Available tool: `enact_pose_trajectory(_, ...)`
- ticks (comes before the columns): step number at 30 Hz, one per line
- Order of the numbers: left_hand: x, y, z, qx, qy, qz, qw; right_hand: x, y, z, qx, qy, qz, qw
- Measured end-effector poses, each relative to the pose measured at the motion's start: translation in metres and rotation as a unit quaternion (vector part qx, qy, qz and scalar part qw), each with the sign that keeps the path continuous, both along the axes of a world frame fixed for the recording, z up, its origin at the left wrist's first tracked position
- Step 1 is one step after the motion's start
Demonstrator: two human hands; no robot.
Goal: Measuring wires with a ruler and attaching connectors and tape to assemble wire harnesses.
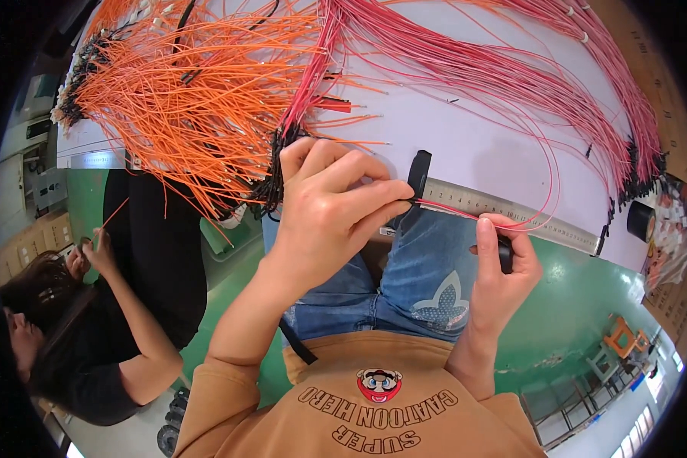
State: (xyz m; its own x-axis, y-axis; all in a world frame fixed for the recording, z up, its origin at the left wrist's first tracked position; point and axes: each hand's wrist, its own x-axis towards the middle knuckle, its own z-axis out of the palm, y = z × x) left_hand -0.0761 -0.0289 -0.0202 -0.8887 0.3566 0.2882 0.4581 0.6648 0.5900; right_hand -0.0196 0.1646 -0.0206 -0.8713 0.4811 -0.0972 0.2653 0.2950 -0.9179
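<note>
My left hand (324, 202) pinches the end of a thin red wire (454, 211) between thumb and forefinger, beside the low end of a steel ruler (546, 224). A black strip, apparently tape (420, 169), lies across that end of the ruler. Farther right, my right hand (504, 278) pinches the same wire between thumb and fingers at the ruler's near edge. From there the wire loops up and back over the table. A black rounded object (505, 256) shows within the curl of my right hand; its kind is unclear.
Orange wires (183, 99) with metal tips pile up at the left of the white table (504, 164). Bundles of red wires (496, 65) with black ends run across the back and right. A black roll (640, 220) sits at the right edge. A co-worker (91, 328) sits at left.
</note>
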Motion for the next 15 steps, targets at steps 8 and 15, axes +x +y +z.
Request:
enact_pose_trajectory(8,-0.0027,0.0015,0.0026,-0.012,-0.01,-0.007,1.0,-0.0005,0.0015,-0.001,0.002,0.003,0.013,1.0)
enact_pose_trajectory(15,-0.0033,0.0019,0.0053,-0.007,-0.023,-0.009,1.0,-0.0013,0.0017,0.0,-0.008,-0.001,0.008,1.0)
